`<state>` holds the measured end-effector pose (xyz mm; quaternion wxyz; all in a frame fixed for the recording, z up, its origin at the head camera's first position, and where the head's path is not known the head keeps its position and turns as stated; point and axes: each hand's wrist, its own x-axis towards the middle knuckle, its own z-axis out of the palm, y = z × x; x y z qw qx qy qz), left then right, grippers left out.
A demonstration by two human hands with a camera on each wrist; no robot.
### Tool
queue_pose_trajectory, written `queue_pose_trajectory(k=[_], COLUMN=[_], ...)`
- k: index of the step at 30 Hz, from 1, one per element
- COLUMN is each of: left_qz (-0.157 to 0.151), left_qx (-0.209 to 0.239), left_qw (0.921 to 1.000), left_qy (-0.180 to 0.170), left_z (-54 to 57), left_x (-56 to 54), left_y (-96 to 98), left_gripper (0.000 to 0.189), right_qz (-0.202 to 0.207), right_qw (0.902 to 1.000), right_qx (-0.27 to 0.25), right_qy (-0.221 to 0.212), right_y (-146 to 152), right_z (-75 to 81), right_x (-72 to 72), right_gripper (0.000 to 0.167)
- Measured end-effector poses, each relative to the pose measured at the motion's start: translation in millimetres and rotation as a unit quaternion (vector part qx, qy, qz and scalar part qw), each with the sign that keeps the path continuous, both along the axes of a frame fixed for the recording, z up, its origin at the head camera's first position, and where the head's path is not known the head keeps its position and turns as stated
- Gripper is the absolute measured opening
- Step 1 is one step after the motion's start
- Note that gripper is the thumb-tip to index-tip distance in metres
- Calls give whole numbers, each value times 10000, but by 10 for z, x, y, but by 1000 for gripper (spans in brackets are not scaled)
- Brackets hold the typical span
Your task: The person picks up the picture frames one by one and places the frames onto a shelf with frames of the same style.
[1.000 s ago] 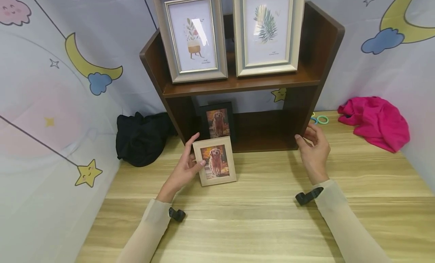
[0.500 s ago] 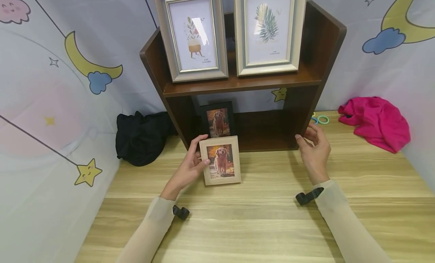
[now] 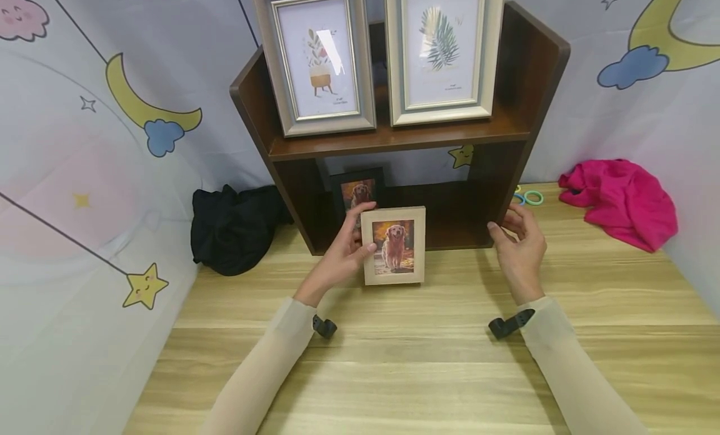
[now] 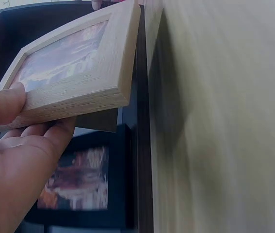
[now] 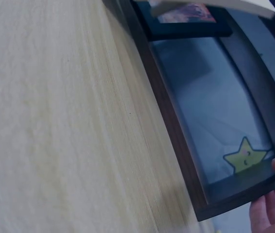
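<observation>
My left hand (image 3: 337, 260) grips the left side of a light wood picture frame (image 3: 420, 247) with a dog photo in it. Its thumb lies on the front and its fingers go behind, as the left wrist view shows. The frame is held upright before the lower shelf of a dark brown shelf unit (image 3: 332, 149). Behind it, on that lower shelf, stands a black picture frame (image 3: 378, 177) with a similar dog photo, partly covered by my hand. My right hand (image 3: 522, 250) pinches the front edge of the unit's right side panel (image 5: 241, 198) between thumb and fingers.
Two larger frames, one with a potted plant print (image 3: 320, 66) and one with a leaf print (image 3: 441, 47), stand on the upper shelf. Black cloth (image 3: 236, 229) lies left of the unit, pink cloth (image 3: 624, 200) to its right. Coloured rings (image 3: 533, 198) lie behind my right hand.
My left hand has carried the light wood frame to the right and slightly farther from me, so the black frame's photo shows differently. My right hand has stayed at the side panel.
</observation>
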<state>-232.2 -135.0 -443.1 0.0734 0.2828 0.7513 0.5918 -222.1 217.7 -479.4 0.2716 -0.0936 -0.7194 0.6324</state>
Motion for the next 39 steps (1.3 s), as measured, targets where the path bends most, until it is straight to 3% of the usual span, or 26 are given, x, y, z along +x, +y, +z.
queue_pose_trajectory(k=[11,19,27,34,39], left_qz=[-216,-83,415,514,753], left_qx=[-82,-66,-176,78,175], left_qw=[9997,9999,9990,9986,9970], left_qy=[97,36,25,47,64], left_z=[106,120,5,-81,-155], left_x=[-270,-431,-637,-787,-852], left_y=[457,667,797,931,1033], left_gripper=[75,75,72,74,78], right_qz=[51,24,40,79,108], right_qw=[9999,10000,10000,10000,9999], right_qx=[-87,-58,-42,-35,-24], right_qy=[32,10,-26,-15,-16], right_y=[8,12,16,8,24], right_z=[-17,-8,-11,-4,-23], right_x=[-17,-13,-7,-3,-3], right_gripper=[50,49,49,50,50])
